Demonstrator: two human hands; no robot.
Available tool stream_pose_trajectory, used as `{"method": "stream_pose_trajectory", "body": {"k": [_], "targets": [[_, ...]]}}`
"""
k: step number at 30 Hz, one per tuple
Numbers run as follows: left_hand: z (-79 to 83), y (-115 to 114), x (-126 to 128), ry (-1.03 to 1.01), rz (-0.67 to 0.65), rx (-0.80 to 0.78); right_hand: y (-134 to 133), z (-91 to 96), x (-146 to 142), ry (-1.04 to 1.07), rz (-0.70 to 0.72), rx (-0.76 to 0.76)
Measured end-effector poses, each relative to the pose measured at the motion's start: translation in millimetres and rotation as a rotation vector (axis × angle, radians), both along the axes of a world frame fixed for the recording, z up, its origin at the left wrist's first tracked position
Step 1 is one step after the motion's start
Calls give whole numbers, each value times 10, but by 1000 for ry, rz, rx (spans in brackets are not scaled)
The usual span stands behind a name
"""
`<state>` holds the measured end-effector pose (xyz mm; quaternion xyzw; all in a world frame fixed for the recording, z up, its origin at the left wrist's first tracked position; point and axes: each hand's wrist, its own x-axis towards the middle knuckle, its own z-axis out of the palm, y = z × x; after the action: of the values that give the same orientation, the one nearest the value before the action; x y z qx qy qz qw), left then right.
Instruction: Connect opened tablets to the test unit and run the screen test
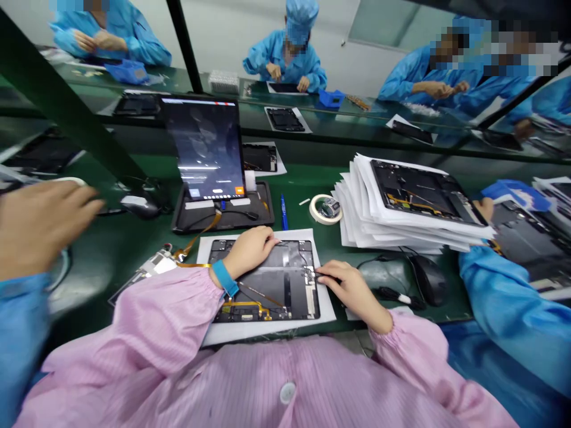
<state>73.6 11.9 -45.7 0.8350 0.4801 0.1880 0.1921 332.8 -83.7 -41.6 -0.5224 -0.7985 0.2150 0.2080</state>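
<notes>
An opened tablet housing [263, 282] lies on a white paper sheet [328, 306], its dark inside and orange flex cables facing up. My left hand [248, 249], with a blue wrist strap [224, 278], reaches over the housing's upper part. Its fingers are drawn together near the top edge; anything between them is hidden. At the housing's right edge, my right hand [348, 288] pinches a small dark thing that I cannot make out. A lit tablet screen [207, 148] stands upright behind, in a black tray [265, 208]. An orange flex cable [196, 235] runs down from it toward the housing.
Right of the work stand a tape roll [325, 210], a tall stack of paper sheets [357, 220] topped by another housing, and a black mouse [428, 279]. A blue pen [284, 213] lies behind. Co-workers' blue sleeves [513, 303] reach in from both sides.
</notes>
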Motion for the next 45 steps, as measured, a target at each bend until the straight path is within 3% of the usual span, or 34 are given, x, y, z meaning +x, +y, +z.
{"method": "stream_pose_trajectory", "body": {"k": [7,9,14,17,20,28,38,45], "targets": [[53,29,3,-15,24,-50,-124,-192,-13,-310,42,363],[42,46,-7,-6,33,-37,-105,-238,-2,-331,74,399],[17,36,-25,-15,5,-56,-28,-196,113,-286,140,197],[2,18,-35,-20,-13,-67,-35,-146,171,-126,17,87],[-6,21,-38,10,-13,-74,-79,-109,170,-31,-88,156],[16,9,-38,60,-22,-99,-116,-42,114,-85,83,233],[9,12,-27,70,-1,-98,-99,23,93,-167,99,254],[-26,23,-6,74,15,-104,-108,-74,10,-123,64,226]]}}
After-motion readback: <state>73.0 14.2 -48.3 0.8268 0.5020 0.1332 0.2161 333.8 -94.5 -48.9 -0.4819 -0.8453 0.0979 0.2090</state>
